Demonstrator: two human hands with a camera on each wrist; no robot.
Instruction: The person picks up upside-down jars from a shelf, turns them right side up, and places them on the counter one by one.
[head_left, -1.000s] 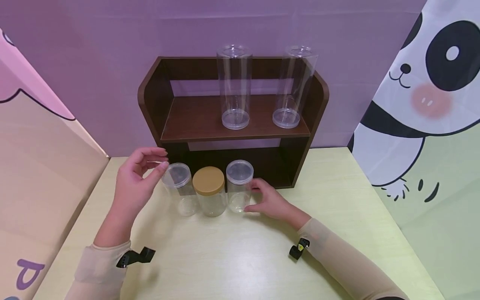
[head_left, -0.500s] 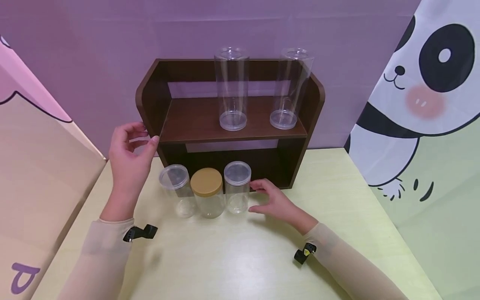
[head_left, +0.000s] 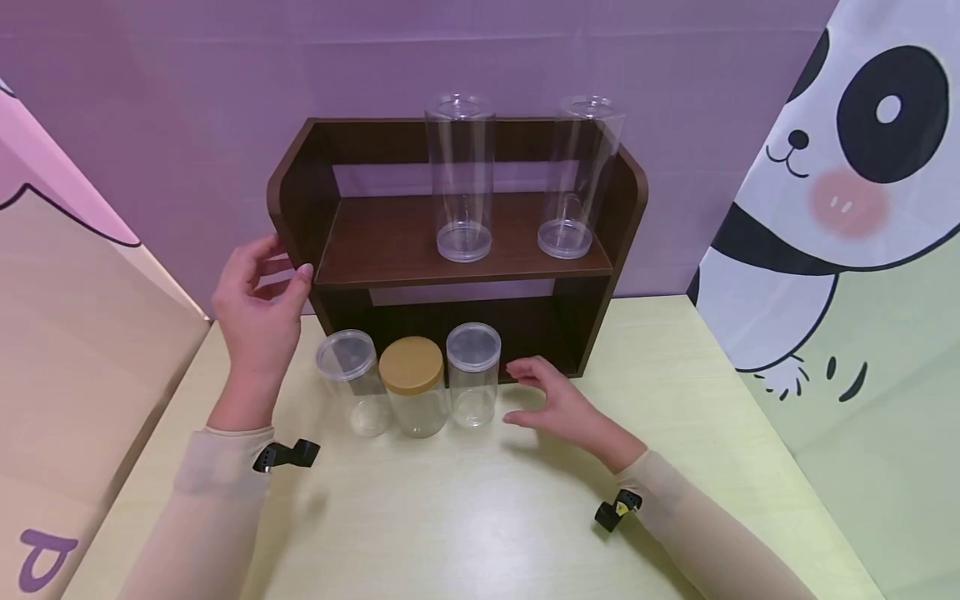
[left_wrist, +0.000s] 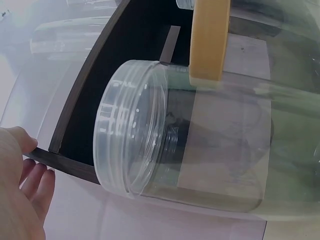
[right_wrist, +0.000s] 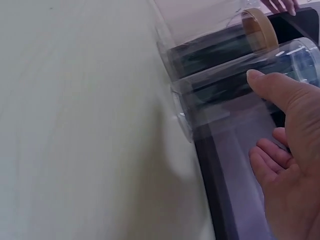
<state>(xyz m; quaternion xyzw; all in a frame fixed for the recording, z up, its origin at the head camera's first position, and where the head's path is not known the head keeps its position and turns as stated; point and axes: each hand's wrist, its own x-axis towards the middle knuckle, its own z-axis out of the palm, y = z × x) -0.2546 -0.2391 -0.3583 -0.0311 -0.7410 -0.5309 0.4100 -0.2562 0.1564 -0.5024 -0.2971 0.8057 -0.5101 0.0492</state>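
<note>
My left hand [head_left: 258, 304] is at the left side panel of a dark brown two-tier shelf [head_left: 390, 242]. In the left wrist view the thumb lies on one face of the panel edge and the fingers curl on the other. My right hand [head_left: 558, 404] holds nothing, thumb and fingers spread apart, just right of a clear jar with a translucent lid [head_left: 474, 375]. Left of that jar stands a jar with a tan lid [head_left: 412, 367], then another translucent-lidded jar [head_left: 348, 358], which leans slightly in the head view. All three line up before the shelf's lower tier.
Two tall clear cylinders [head_left: 461, 183] stand upright on the upper tier, one at the middle and one near the right panel [head_left: 630, 187]. A pale wooden table [head_left: 420, 517] carries the shelf, with a purple backdrop [head_left: 187, 108] behind and printed side walls.
My left hand has risen from beside the left jar to the shelf's left panel. The right hand has drawn back from the right jar, leaving a gap; the jars stay put.
</note>
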